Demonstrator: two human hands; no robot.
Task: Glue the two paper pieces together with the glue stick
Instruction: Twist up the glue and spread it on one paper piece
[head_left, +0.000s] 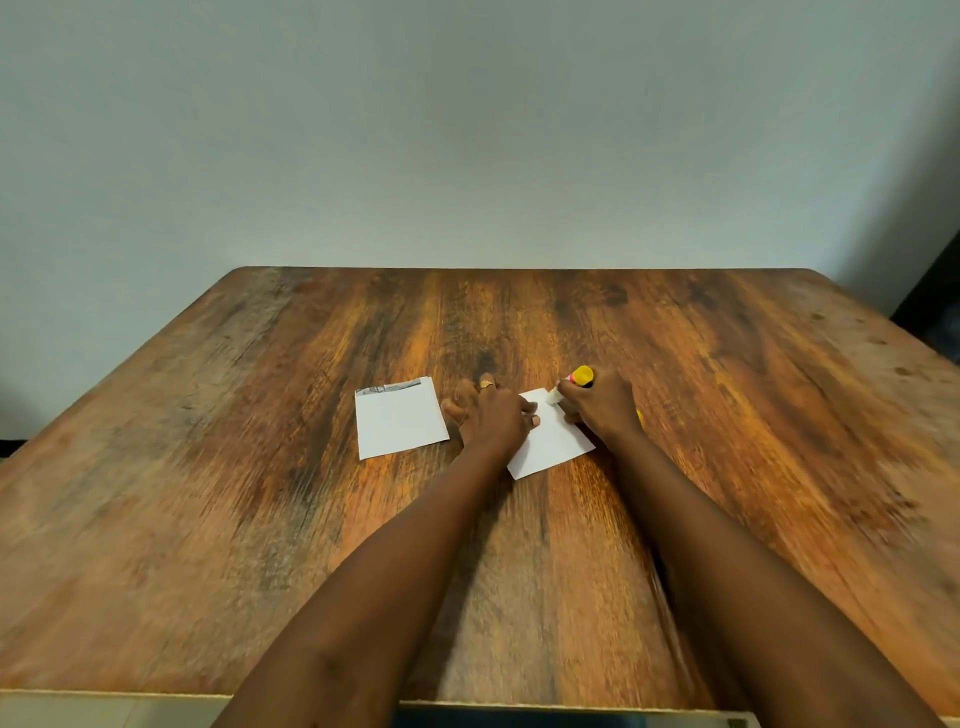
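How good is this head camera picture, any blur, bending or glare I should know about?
Head view: the middle is fairly sharp, with the glue stick in the right hand and both papers, left paper and right paper, readable; the forearms and table near the bottom smear with blur; wide-angle bending curves the table's edges; lighting is soft, with no harsh glare and only faint shadows under the arms.

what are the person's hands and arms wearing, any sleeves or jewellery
Both forearms are bare as far as the view shows, with no sleeves, watch or bracelet in sight. The left hand wears a gold-coloured ring on one finger. The right hand shows no ring or other jewellery from this angle.
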